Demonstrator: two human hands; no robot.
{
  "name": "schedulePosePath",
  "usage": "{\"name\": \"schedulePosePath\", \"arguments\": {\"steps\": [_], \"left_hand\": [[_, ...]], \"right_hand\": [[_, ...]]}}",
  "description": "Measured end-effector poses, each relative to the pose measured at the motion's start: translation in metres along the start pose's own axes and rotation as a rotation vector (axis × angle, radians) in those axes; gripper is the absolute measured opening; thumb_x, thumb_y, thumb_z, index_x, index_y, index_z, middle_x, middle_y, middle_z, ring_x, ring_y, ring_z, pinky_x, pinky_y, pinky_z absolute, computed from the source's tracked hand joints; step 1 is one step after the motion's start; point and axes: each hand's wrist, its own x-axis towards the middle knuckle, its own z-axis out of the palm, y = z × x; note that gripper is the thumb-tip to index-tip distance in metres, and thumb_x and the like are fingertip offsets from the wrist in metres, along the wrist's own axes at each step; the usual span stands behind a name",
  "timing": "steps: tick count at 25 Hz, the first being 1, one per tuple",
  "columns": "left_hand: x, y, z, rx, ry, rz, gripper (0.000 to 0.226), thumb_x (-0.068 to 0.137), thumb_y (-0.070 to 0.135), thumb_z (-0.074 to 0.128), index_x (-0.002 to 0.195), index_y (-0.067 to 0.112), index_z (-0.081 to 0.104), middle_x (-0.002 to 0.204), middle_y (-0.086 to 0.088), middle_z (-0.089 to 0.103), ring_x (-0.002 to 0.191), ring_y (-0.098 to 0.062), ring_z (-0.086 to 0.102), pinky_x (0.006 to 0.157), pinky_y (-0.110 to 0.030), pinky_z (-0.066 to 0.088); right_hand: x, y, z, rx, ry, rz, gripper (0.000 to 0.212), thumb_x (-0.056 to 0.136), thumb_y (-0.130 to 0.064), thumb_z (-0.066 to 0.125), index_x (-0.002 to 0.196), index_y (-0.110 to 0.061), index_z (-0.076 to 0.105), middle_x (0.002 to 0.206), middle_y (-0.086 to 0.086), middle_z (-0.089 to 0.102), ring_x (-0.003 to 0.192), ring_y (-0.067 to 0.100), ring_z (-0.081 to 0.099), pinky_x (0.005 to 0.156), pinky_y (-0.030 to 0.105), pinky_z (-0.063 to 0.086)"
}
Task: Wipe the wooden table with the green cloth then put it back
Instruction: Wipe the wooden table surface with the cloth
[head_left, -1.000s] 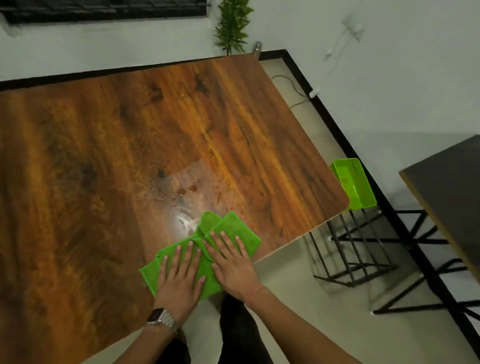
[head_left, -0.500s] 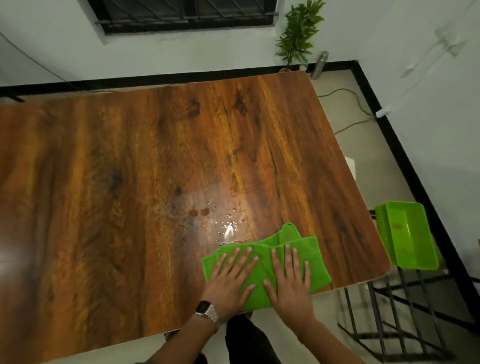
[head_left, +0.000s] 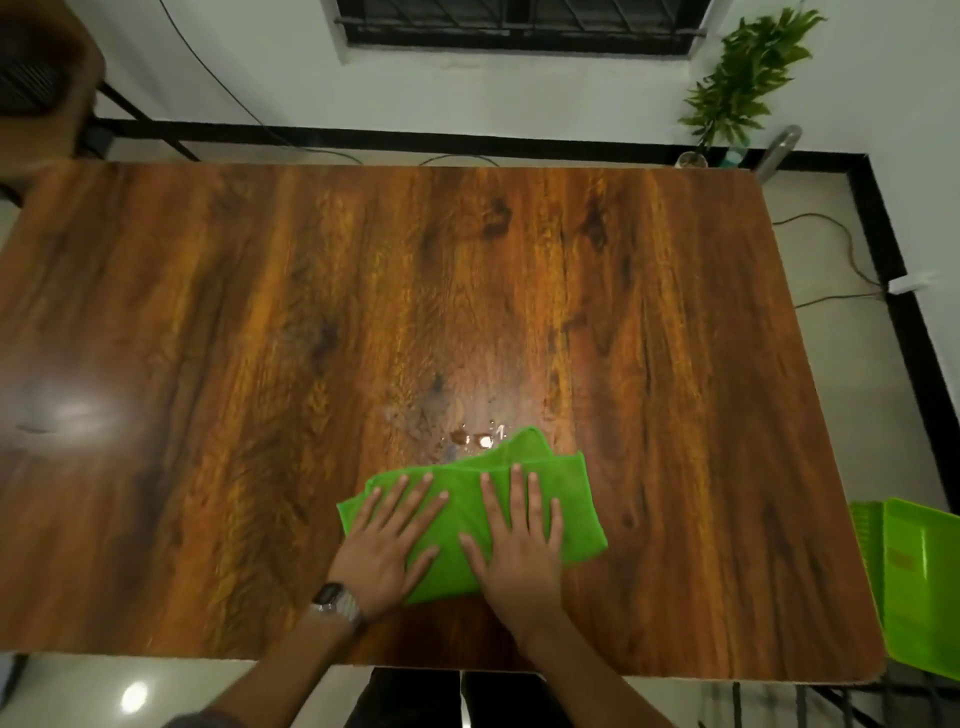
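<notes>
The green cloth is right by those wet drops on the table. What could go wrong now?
1. The green cloth is bunched at its far edge, so it may smear the wet drops instead of soaking them up.
2. Both the left hand and right hand press flat without gripping, so the cloth could slip out on the glossy wooden table.

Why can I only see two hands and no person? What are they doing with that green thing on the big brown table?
The camera sits on the person's head and looks down, so you see only their arms. Both hands, the left hand with a wristwatch and the right hand, press flat on a green cloth lying on the wooden table. Nothing is gripped; the palms just push it. Just beyond the cloth are small wet drops. A green tray sits off the table's right edge.
</notes>
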Motion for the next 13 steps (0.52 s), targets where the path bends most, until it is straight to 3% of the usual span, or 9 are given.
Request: {"name": "schedulePosePath", "arguments": {"steps": [7,13], "left_hand": [[0.12,-0.077,-0.034,0.004,0.129,-0.051,0.062,0.093,0.055,0.023,0.15,0.033,0.014,0.159,0.001,0.014,0.146,-0.024,0.013,0.117,-0.048,0.012],[0.218,-0.034,-0.048,-0.013,0.133,-0.009,0.063,0.094,0.058,0.02,0.15,0.034,0.01,0.16,0.001,0.009,0.147,-0.025,0.006,0.118,-0.05,0.005]], "right_hand": [[0.156,-0.015,-0.023,-0.022,0.031,-0.062,0.071,0.093,-0.066,0.023,0.154,-0.032,0.009,0.163,0.007,0.003,0.15,0.027,-0.001,0.117,0.059,0.007],[0.211,0.062,-0.055,-0.085,0.03,-0.018,0.067,0.096,-0.062,0.019,0.154,-0.03,0.006,0.163,0.002,0.003,0.15,0.023,0.0,0.119,0.054,0.0]]}}
